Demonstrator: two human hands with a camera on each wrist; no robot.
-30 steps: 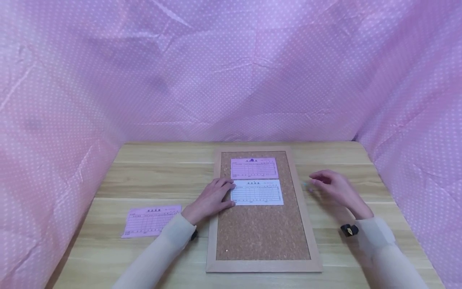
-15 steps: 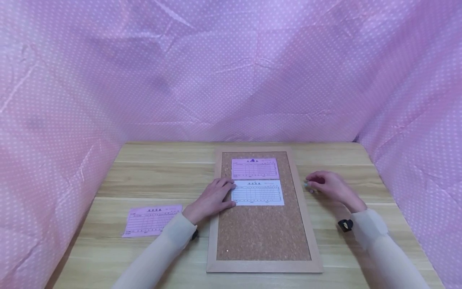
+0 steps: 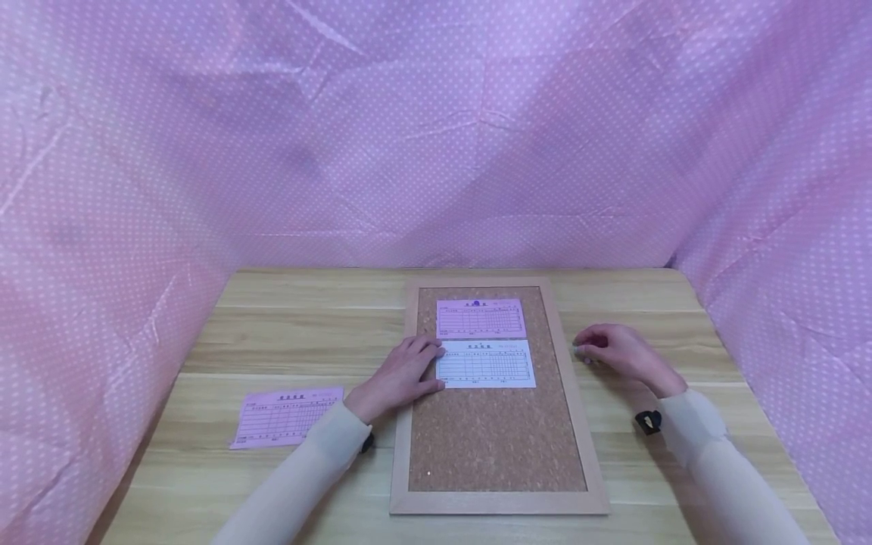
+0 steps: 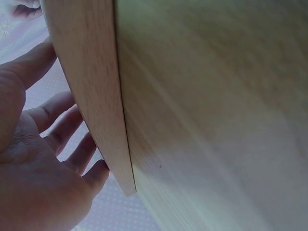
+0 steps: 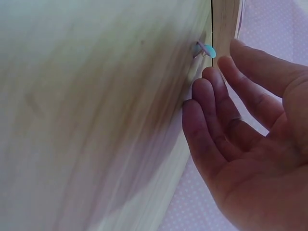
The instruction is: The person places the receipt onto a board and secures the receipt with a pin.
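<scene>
In the head view, a white form slip (image 3: pixel 485 365) lies on the cork board (image 3: pixel 497 439), directly below a pink form slip (image 3: pixel 480 322) that has a purple pushpin (image 3: pixel 476 303) at its top. Fingertips and thumb of my left hand (image 3: pixel 406 377) rest on the white slip's left edge. Right of the frame, my right hand (image 3: pixel 623 352) hovers low with bent fingers. In the right wrist view, a turquoise pushpin (image 5: pixel 210 51) and a thin pale piece lie together beside the frame, just off my thumb and index fingertips. Nothing is visibly pinched there.
Another pink slip (image 3: pixel 286 416) lies on the wooden table (image 3: pixel 306 341) at the left, partly under my left sleeve. A raised wooden frame (image 3: pixel 500 502) borders the board. Pink dotted cloth (image 3: pixel 436 151) surrounds the table behind and at both sides.
My right hand has moved slightly left, closer to the board's frame and the small pins beside it. The left hand and the slips have stayed put.
</scene>
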